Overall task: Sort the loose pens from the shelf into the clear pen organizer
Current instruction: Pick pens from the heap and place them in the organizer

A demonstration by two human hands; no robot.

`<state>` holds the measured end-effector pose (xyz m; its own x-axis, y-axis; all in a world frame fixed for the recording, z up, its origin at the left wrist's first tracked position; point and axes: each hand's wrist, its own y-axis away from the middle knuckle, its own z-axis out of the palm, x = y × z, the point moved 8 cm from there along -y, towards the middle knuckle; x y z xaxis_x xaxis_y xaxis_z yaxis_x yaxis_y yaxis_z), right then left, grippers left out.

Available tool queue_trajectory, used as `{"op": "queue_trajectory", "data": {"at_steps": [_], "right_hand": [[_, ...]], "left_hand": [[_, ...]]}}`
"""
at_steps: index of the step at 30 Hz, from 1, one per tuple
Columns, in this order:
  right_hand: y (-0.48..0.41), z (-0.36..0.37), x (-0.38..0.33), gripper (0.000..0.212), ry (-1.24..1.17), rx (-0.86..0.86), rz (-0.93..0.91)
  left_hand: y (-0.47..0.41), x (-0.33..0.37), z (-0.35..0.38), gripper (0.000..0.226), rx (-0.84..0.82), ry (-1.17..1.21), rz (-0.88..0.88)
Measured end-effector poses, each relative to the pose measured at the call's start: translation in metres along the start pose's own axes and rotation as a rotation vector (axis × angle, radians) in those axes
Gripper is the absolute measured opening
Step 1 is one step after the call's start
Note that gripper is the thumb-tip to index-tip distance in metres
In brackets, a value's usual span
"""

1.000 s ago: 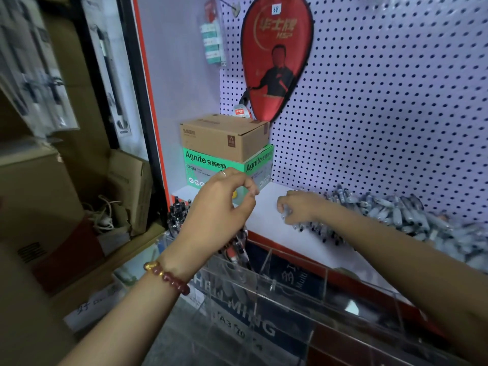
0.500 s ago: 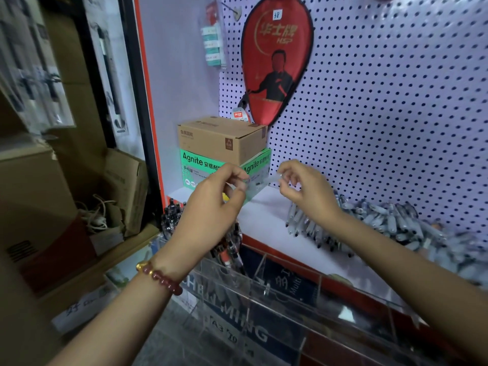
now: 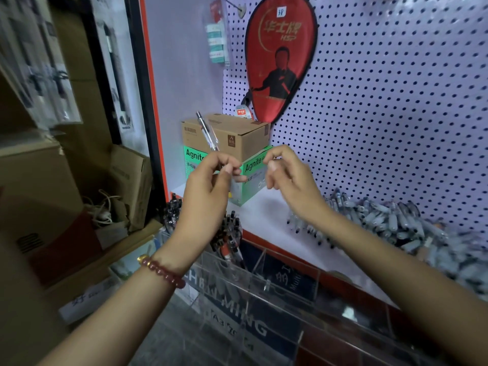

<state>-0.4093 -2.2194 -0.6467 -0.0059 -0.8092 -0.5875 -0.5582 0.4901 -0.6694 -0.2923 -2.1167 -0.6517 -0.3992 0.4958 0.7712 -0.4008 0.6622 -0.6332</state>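
Our left hand pinches a pen by its lower end between thumb and fingertips. The barrel tilts up and to the left in front of the cardboard box. Our right hand hovers just beside it, fingers loosely curled and, as far as we can see, holding nothing.

The risk we see is the grip. It is a light pinch at one end of a slick, narrow barrel, so the pen could swivel or slip on the way down to the organizer. Its leftmost compartment already bristles with upright pens. A tip catching on those or on a thin divider could send ours to the floor. The walls are clear, hard plastic with edges that are hard to judge, so we might also hit the wrong slot.

The pen is slim, see-through plastic. The loose pile on the white shelf is a jumble of similar glossy barrels, and a nudge might roll some off.
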Motion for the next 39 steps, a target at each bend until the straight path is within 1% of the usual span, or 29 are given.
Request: {"op": "queue_trajectory", "data": {"at_steps": [2, 4, 7, 8, 10, 12, 16, 18, 20, 23, 27, 29, 32, 34, 37, 39], "right_hand": [[-0.007, -0.013, 0.05, 0.019, 0.06, -0.055, 0.227], [0.003, -0.024, 0.103, 0.021, 0.25, -0.178, 0.415], [0.033, -0.027, 0.148, 0.029, 0.422, -0.35, 0.573], [0.041, -0.025, 0.155, 0.034, 0.499, -0.41, 0.582], [0.05, -0.02, 0.156, 0.041, 0.739, -0.548, 0.561], [0.053, -0.015, 0.15, 0.041, 0.896, -0.621, 0.487], [0.051, -0.009, 0.142, 0.03, 0.935, -0.618, 0.447], [0.047, -0.007, 0.137, 0.023, 0.992, -0.577, 0.408], [0.044, -0.005, 0.137, 0.019, 1.014, -0.555, 0.419], [0.046, -0.003, 0.142, 0.015, 0.89, -0.526, 0.468], [0.048, -0.008, 0.137, 0.004, 0.816, -0.417, 0.429], [0.046, -0.014, 0.132, 0.012, 0.757, -0.307, 0.439], [0.042, -0.03, 0.127, 0.014, 0.675, -0.117, 0.506], [0.04, -0.039, 0.124, 0.016, 0.497, 0.014, 0.626], [0.039, -0.051, 0.122, 0.023, 0.088, 0.233, 0.843], [0.038, -0.05, 0.115, 0.02, -0.199, 0.309, 0.954]], "left_hand": [[-0.001, -0.005, -0.003, 0.026, -0.001, -0.025, -0.026], [-0.001, -0.008, -0.007, 0.027, 0.021, -0.033, -0.041], [0.001, -0.01, -0.007, 0.027, 0.03, -0.006, -0.057], [0.001, -0.01, -0.007, 0.027, 0.025, -0.008, -0.056], [0.004, -0.009, -0.004, 0.028, 0.003, -0.024, -0.049], [0.006, -0.009, 0.0, 0.027, -0.018, -0.048, -0.045], [0.01, -0.009, 0.004, 0.027, -0.039, -0.068, -0.045], [0.01, -0.008, 0.003, 0.028, -0.041, -0.069, -0.045], [0.01, -0.006, 0.0, 0.027, -0.039, -0.083, -0.034], [0.011, -0.005, 0.0, 0.025, -0.046, -0.085, -0.016], [0.015, -0.008, 0.003, 0.026, -0.062, -0.094, -0.026], [0.015, -0.008, 0.004, 0.025, -0.07, -0.098, -0.03], [0.015, -0.007, 0.006, 0.024, -0.078, -0.089, -0.035], [0.015, -0.006, 0.006, 0.023, -0.081, -0.081, -0.042], [0.012, -0.006, 0.005, 0.025, -0.069, -0.061, -0.065], [0.009, -0.007, 0.003, 0.027, -0.048, -0.049, -0.089]]}}
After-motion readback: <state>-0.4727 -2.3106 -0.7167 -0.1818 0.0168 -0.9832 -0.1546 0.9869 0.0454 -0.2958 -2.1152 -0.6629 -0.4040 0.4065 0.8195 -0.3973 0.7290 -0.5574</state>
